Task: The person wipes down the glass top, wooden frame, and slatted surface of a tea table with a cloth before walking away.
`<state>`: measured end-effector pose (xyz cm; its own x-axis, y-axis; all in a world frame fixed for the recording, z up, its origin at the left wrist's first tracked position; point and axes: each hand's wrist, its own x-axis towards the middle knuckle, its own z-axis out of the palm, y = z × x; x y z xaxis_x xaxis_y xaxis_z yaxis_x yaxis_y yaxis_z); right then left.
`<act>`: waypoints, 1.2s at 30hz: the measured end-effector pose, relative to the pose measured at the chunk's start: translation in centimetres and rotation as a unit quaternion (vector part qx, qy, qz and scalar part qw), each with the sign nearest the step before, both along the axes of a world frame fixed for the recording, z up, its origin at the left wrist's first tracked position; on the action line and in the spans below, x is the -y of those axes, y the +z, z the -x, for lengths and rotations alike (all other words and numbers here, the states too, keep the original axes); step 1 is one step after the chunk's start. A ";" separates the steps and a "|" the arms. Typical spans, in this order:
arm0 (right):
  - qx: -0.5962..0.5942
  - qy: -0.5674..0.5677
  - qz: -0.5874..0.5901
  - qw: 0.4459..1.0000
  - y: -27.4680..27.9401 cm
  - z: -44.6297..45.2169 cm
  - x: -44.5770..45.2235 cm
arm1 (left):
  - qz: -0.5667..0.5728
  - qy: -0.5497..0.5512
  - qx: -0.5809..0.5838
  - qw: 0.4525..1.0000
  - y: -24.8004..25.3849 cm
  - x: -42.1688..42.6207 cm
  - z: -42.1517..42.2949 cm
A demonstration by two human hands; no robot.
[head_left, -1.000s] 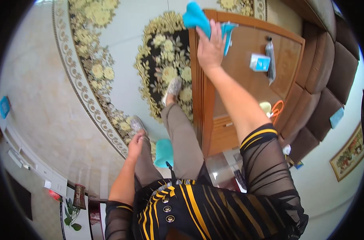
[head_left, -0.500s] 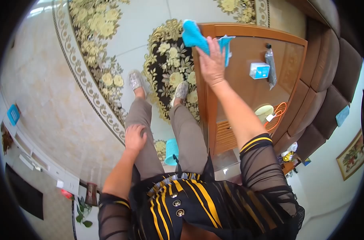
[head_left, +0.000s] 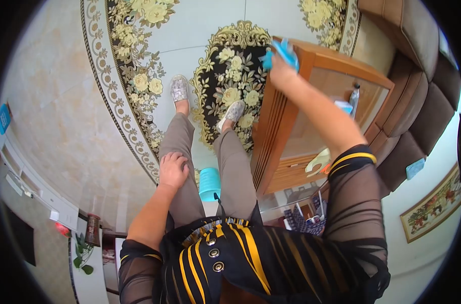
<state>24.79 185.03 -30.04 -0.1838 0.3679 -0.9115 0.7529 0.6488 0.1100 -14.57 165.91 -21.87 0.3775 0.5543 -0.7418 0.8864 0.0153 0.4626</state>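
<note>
My right hand (head_left: 282, 72) grips a bright blue cloth (head_left: 287, 52) at the far left corner of the wooden coffee table (head_left: 272, 126). The cloth is bunched up and its edges stick out past my fingers, which are partly hidden and slightly blurred. It lies against the table's edge and side. My left hand (head_left: 174, 169) rests flat on my left thigh near the knee, its fingers stretched out and holding nothing.
On the tabletop are a bottle-like dark item (head_left: 354, 99), a blue-and-white box (head_left: 344, 106) and a pale round object (head_left: 319, 162). A brown sofa (head_left: 418, 106) borders the table. A turquoise bin (head_left: 209, 183) stands between my legs, and a flowered mat (head_left: 233, 76) lies on the floor.
My right hand has moved with the cloth from the tabletop to the corner and side edge, and the cloth is more bunched. My view has tilted; my left hand stays on my thigh.
</note>
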 end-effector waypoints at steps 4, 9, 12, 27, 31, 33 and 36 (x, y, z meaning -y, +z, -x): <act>-0.066 0.049 0.158 0.984 -4.1 0.4 17.4 | -0.016 0.060 0.007 0.998 -0.1 0.9 0.3; -0.094 0.041 0.315 0.944 -3.7 3.3 26.1 | -0.020 0.108 0.036 0.993 0.3 0.8 0.4; -0.090 0.060 0.132 0.985 -3.7 0.0 19.6 | -0.023 0.102 0.035 0.994 0.2 0.9 0.0; -0.320 -0.363 -0.465 0.742 3.7 -9.4 4.6 | -0.003 0.010 -0.005 1.000 -0.5 0.4 -1.8; -0.223 -0.363 -0.571 0.701 1.6 -16.6 6.9 | -0.009 -0.001 -0.002 1.000 -0.8 -0.2 -2.0; -0.148 -0.412 -0.599 0.670 0.4 -20.8 7.4 | -0.005 -0.008 -0.005 1.000 -0.7 -0.2 -1.8; -0.080 -0.545 -0.576 0.604 0.2 -20.5 6.7 | -0.006 -0.009 -0.010 1.000 -0.9 -0.1 -1.7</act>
<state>45.27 178.31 -29.89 0.6878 0.7232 0.0626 0.7248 -0.6795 -0.1139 -12.87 165.98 -22.81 0.3718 0.5574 -0.7424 0.8958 -0.0057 0.4443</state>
